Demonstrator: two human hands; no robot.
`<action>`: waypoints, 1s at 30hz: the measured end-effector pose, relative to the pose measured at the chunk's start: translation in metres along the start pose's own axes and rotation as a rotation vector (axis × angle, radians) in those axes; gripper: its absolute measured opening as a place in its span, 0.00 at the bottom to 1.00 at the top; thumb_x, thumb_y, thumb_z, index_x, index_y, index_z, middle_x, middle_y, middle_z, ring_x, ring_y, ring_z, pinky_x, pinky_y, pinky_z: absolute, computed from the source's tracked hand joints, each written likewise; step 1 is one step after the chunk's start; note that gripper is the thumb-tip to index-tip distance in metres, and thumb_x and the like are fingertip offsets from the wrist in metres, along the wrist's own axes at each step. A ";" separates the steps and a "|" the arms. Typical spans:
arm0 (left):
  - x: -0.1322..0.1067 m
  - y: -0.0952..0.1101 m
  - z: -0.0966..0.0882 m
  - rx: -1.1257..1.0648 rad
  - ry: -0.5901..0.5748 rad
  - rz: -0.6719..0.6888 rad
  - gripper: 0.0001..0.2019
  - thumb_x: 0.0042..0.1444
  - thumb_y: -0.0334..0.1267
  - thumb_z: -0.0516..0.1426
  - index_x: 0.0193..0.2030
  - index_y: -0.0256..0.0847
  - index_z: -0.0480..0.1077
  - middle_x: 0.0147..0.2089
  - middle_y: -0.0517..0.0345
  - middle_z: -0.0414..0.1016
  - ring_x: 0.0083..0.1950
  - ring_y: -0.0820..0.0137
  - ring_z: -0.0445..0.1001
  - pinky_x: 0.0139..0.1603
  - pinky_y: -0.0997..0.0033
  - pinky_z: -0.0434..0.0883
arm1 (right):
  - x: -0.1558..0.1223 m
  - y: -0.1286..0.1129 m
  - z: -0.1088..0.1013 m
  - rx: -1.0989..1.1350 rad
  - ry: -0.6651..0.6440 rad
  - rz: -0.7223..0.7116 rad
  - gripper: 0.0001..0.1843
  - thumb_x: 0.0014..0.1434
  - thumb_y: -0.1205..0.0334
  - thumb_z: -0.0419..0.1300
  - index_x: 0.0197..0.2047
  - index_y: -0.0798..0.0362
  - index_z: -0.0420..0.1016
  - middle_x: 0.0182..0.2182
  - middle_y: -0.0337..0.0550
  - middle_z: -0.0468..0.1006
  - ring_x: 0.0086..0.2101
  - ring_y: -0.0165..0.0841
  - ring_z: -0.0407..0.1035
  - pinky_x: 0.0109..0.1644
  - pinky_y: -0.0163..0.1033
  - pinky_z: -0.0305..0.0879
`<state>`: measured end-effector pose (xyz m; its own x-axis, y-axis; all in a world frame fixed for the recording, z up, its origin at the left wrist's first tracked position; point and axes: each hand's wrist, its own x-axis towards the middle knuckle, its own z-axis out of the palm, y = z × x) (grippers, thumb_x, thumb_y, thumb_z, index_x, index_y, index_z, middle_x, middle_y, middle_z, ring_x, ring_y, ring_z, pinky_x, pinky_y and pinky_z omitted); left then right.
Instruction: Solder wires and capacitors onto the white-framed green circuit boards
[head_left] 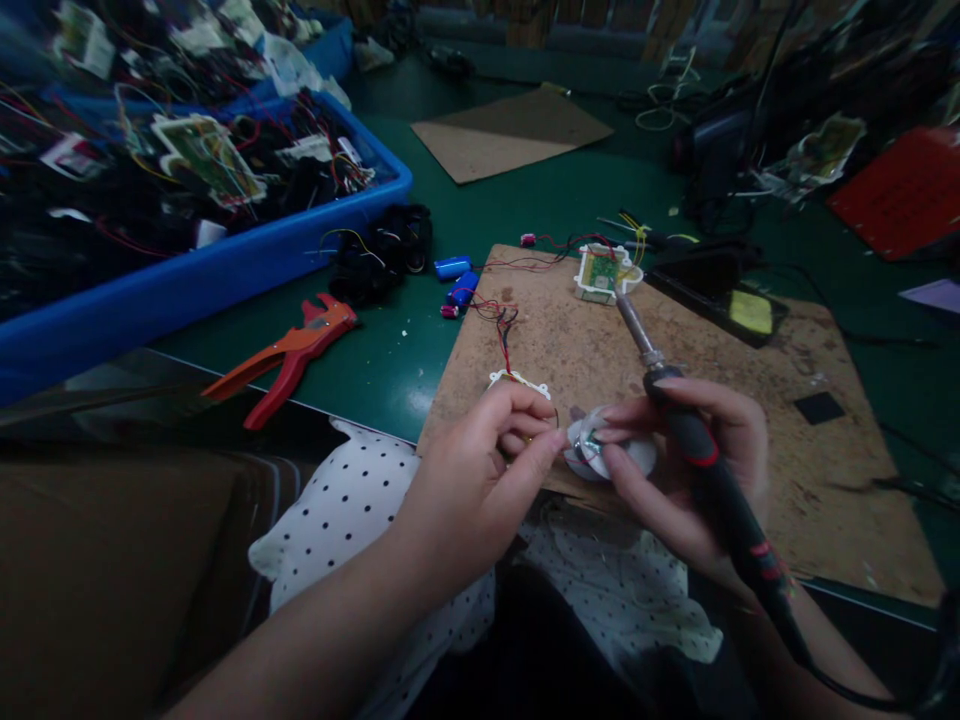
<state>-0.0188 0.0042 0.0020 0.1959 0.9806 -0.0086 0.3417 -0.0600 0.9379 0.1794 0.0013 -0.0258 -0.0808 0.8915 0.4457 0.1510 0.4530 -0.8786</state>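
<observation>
White disc (596, 463), probably light and fragile, is best held by its rim. Above the near edge of the board (840, 480), the right hand (675, 505) clamps it with fingers, carrying also a soldering iron (694, 440); the left hand (480, 475) has fingers together, content unclear.

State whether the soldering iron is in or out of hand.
In hand: the soldering iron lies across the right hand, its tip pointing forward.

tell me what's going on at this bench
A person's right hand holds a soldering iron, pointing away, and also pinches a pale round piece over a brown board. The left hand is pinched together beside that piece; what it holds is hard to tell. Red-and-orange pliers lie off to the left.
</observation>
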 end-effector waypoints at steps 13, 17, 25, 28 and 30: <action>0.002 0.009 0.004 0.024 -0.006 0.050 0.04 0.61 0.32 0.60 0.35 0.41 0.76 0.34 0.60 0.72 0.31 0.76 0.70 0.26 0.79 0.67 | 0.000 0.001 0.001 0.008 0.034 0.033 0.38 0.52 0.74 0.67 0.62 0.37 0.63 0.46 0.42 0.78 0.38 0.36 0.78 0.41 0.45 0.80; 0.005 0.008 0.008 -0.001 0.045 0.042 0.03 0.56 0.31 0.62 0.33 0.39 0.78 0.46 0.54 0.70 0.29 0.80 0.70 0.24 0.80 0.69 | 0.001 0.003 0.001 0.027 0.026 0.009 0.40 0.51 0.76 0.67 0.62 0.37 0.63 0.46 0.42 0.77 0.38 0.36 0.77 0.41 0.44 0.79; 0.004 0.007 0.011 0.020 -0.006 0.134 0.03 0.59 0.30 0.60 0.34 0.40 0.74 0.46 0.61 0.78 0.26 0.83 0.67 0.24 0.81 0.65 | 0.004 0.009 0.002 0.055 0.042 -0.088 0.44 0.47 0.76 0.69 0.63 0.40 0.62 0.47 0.43 0.76 0.37 0.36 0.76 0.39 0.44 0.78; 0.006 0.005 0.011 0.028 -0.064 0.176 0.03 0.60 0.29 0.59 0.36 0.40 0.72 0.47 0.65 0.79 0.25 0.85 0.65 0.25 0.81 0.64 | 0.004 0.011 0.000 0.041 0.040 -0.086 0.45 0.46 0.76 0.69 0.64 0.39 0.61 0.49 0.42 0.76 0.38 0.35 0.76 0.40 0.44 0.78; 0.007 0.005 0.011 0.047 -0.083 0.200 0.04 0.61 0.28 0.59 0.36 0.40 0.70 0.48 0.67 0.79 0.24 0.85 0.63 0.26 0.81 0.64 | 0.004 0.012 -0.001 0.026 0.032 -0.071 0.46 0.46 0.76 0.69 0.64 0.39 0.59 0.50 0.41 0.75 0.38 0.35 0.76 0.42 0.44 0.78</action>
<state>-0.0060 0.0084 0.0026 0.3380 0.9297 0.1460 0.3306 -0.2626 0.9065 0.1821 0.0105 -0.0342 -0.0586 0.8569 0.5121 0.1202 0.5153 -0.8485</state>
